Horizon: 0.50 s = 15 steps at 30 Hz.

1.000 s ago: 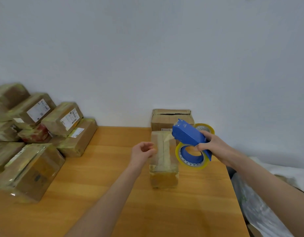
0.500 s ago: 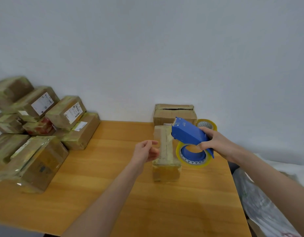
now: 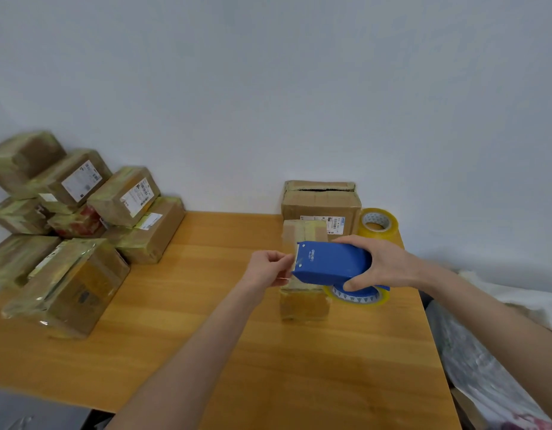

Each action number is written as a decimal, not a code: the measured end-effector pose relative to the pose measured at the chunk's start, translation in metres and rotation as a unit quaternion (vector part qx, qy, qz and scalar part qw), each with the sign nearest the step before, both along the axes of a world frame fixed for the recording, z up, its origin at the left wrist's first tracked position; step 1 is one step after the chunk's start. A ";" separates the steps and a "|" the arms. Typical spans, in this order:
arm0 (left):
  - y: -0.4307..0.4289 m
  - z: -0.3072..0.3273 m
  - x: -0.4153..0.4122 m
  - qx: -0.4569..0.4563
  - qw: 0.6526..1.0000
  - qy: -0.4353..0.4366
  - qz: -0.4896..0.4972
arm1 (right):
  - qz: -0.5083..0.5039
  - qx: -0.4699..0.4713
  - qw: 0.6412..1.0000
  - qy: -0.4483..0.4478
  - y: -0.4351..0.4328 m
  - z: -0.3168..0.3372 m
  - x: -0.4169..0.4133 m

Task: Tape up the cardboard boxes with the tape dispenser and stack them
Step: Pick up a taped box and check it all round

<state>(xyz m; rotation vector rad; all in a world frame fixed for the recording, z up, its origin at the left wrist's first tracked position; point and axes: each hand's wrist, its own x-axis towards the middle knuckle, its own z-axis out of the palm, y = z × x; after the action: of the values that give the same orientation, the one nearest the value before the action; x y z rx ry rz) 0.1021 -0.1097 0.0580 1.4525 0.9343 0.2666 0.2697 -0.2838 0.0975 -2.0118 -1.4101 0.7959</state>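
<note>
The blue tape dispenser (image 3: 330, 263) hangs over the small box (image 3: 302, 305), which stands on the right side of the table (image 3: 206, 305). Our right hand (image 3: 389, 265) is wrapped round its body, and our left hand (image 3: 268, 268) pinches the tape end (image 3: 291, 262) at its mouth. Behind sit an open box (image 3: 321, 203) and a spare roll (image 3: 377, 225) — taped boxes (image 3: 82, 228) pile up far left.

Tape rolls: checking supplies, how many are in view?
2: a yellowish tape roll on the wooden table's far right corner; a second roll in the blue plastic dispenser the right hand grips.

Wooden table (image 3: 330, 367), white wall (image 3: 268, 88), crumpled plastic (image 3: 485, 377)
</note>
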 end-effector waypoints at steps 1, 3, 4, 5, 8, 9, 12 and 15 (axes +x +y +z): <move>-0.001 -0.001 -0.001 0.016 1.000 0.003 -0.002 | -0.001 -0.002 1.000 -0.018 0.001 -0.001 -0.001; -0.002 -0.002 -0.002 0.042 0.999 0.007 0.000 | 0.003 -0.008 0.999 -0.046 0.001 -0.004 -0.002; -0.003 -0.002 -0.003 0.055 0.998 0.010 0.000 | 0.008 -0.014 0.998 -0.056 0.001 -0.006 -0.002; -0.004 -0.002 -0.003 0.060 0.998 0.008 0.001 | 0.012 -0.018 0.998 -0.061 0.001 -0.007 -0.002; -0.003 -0.003 -0.007 0.040 0.999 -0.013 0.006 | 0.008 -0.007 0.999 -0.050 -0.001 -0.010 -0.004; -0.003 -0.003 -0.009 0.021 1.000 -0.017 0.005 | 0.004 0.000 0.999 -0.045 -0.001 -0.011 -0.004; -0.002 -0.002 -0.011 -0.047 0.999 -0.013 -0.003 | -0.005 0.022 0.999 -0.032 -0.002 -0.012 -0.004; 0.000 -0.004 -0.008 -0.090 0.996 -0.008 0.018 | -0.004 0.026 0.999 -0.034 -0.003 -0.014 -0.002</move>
<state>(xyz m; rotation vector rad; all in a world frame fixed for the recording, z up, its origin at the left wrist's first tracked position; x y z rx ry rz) 0.0937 -0.1094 0.0542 1.2681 0.9479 0.2142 0.2677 -0.2867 0.0838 -2.0219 -1.4443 0.6860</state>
